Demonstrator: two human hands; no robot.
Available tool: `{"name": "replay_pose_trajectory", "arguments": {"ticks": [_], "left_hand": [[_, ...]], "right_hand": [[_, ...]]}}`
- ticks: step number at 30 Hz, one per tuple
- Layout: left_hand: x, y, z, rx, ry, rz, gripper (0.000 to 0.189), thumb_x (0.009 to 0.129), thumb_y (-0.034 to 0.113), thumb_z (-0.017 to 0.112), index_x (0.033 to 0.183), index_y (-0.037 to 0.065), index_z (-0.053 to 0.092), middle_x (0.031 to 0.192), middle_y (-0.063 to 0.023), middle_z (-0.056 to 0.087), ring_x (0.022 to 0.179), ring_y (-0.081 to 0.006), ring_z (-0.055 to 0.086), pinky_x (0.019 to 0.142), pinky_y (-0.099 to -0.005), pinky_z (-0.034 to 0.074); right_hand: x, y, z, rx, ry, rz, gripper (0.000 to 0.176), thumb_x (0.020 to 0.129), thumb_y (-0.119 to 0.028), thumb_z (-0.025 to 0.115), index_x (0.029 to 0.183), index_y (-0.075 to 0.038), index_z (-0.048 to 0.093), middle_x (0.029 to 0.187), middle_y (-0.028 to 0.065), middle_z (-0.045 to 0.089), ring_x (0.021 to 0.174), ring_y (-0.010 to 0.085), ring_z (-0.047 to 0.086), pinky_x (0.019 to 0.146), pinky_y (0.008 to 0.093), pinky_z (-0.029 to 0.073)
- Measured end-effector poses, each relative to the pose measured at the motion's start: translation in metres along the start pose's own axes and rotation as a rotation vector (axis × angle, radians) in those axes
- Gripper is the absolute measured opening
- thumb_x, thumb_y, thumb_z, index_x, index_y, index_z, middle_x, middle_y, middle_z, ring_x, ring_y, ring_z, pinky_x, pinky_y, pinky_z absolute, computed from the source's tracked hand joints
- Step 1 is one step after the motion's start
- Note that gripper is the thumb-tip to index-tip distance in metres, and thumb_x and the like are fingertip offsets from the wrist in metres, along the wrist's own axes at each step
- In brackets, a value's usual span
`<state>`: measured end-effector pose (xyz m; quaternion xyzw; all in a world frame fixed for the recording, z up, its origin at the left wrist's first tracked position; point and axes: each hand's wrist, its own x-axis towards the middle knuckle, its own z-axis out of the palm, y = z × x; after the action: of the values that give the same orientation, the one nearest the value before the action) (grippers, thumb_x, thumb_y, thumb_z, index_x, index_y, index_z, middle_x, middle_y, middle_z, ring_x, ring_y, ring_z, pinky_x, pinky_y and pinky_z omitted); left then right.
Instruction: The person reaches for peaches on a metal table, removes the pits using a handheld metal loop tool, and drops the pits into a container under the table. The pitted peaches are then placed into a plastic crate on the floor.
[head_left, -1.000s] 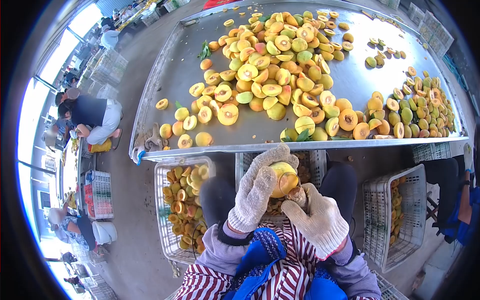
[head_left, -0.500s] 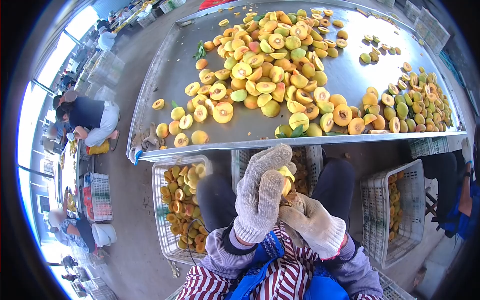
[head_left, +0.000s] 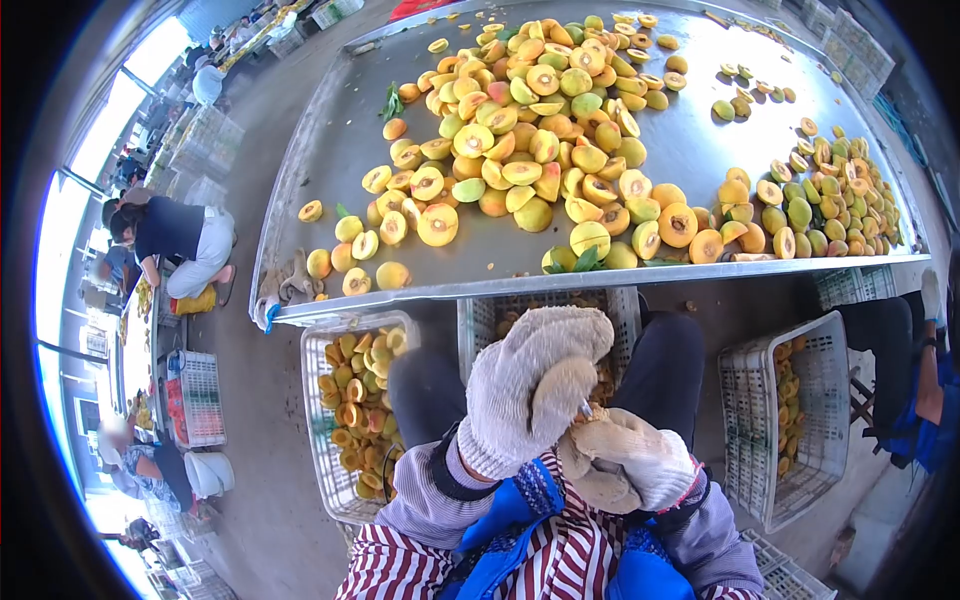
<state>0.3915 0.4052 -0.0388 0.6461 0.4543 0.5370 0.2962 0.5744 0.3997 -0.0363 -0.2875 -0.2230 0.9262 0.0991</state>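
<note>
My left hand (head_left: 540,385), in a grey-white knit glove, is curled with its back turned up and its thumb bent inward. Whatever lies inside it is hidden. Close against it, my right hand (head_left: 630,458) in a stained glove is closed around a small metal-tipped tool (head_left: 586,408), of which only the shiny tip shows. Both hands are in front of my chest, above my lap. Beyond them, halved yellow-orange peaches (head_left: 530,130) are heaped on a metal table (head_left: 350,150).
Below the table edge stand a crate of peach halves (head_left: 312,400) at left, a partly hidden crate (head_left: 480,325) between my knees, and another crate (head_left: 745,430) at right. A person (head_left: 165,235) sits far left; another person's arm (head_left: 930,385) shows at right.
The yellow peach piece that showed between my hands is now out of sight. My left hand has rolled over toward the right and slightly down, covering the space between the hands.
</note>
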Motion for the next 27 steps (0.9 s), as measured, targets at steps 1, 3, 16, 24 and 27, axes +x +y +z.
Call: {"name": "replay_pose_trajectory", "arguments": {"ticks": [1, 3, 16, 24, 27], "left_hand": [[0.001, -0.004, -0.001, 0.092, -0.015, 0.232, 0.033, 0.101, 0.028, 0.057, 0.105, -0.003, 0.067, 0.105, -0.0191, 0.071, 0.089, -0.0278, 0.072, 0.076, -0.0340, 0.057], [0.008, 0.012, -0.005, 0.146, -0.094, 0.079, 0.024, 0.097, 0.024, 0.061, 0.104, 0.002, 0.067, 0.103, -0.0158, 0.070, 0.085, -0.0310, 0.071, 0.073, -0.0367, 0.057], [-0.019, 0.000, 0.019, -0.692, 0.043, -0.278, 0.043, 0.099, 0.039, 0.059, 0.108, -0.002, 0.066, 0.101, -0.0170, 0.070, 0.086, -0.0286, 0.070, 0.075, -0.0389, 0.057], [-0.020, -0.027, 0.010, -1.119, 0.190, -0.787, 0.051, 0.103, 0.048, 0.049, 0.113, 0.000, 0.062, 0.101, -0.0193, 0.069, 0.071, -0.0295, 0.070, 0.064, -0.0367, 0.058], [-0.032, -0.046, -0.054, -0.271, 0.396, -0.630, 0.043, 0.102, 0.042, 0.053, 0.109, 0.002, 0.066, 0.103, -0.0193, 0.070, 0.073, -0.0291, 0.071, 0.067, -0.0358, 0.057]], "right_hand": [[0.000, 0.003, -0.001, 0.086, -0.074, -0.019, 0.032, 0.099, -0.032, 0.059, 0.085, -0.003, 0.058, 0.056, 0.0008, 0.048, 0.042, 0.0092, 0.041, 0.039, 0.0240, 0.032], [-0.001, 0.005, -0.001, 0.171, -0.145, -0.038, 0.032, 0.099, -0.032, 0.058, 0.084, -0.003, 0.059, 0.056, 0.0008, 0.048, 0.042, 0.0089, 0.041, 0.039, 0.0238, 0.032], [0.015, 0.034, -0.017, 0.634, -0.556, 0.034, 0.032, 0.102, -0.032, 0.055, 0.089, -0.004, 0.059, 0.076, 0.0048, 0.057, 0.060, 0.0124, 0.053, 0.059, 0.0232, 0.044], [0.018, 0.019, -0.014, 0.330, -0.485, 0.025, 0.030, 0.098, -0.030, 0.058, 0.086, -0.003, 0.059, 0.059, 0.0018, 0.050, 0.048, 0.0081, 0.045, 0.049, 0.0218, 0.037], [0.009, 0.006, -0.010, 0.074, -0.120, 0.049, 0.031, 0.093, -0.030, 0.061, 0.082, -0.001, 0.058, 0.057, 0.0011, 0.047, 0.041, 0.0087, 0.040, 0.037, 0.0234, 0.027]]}}
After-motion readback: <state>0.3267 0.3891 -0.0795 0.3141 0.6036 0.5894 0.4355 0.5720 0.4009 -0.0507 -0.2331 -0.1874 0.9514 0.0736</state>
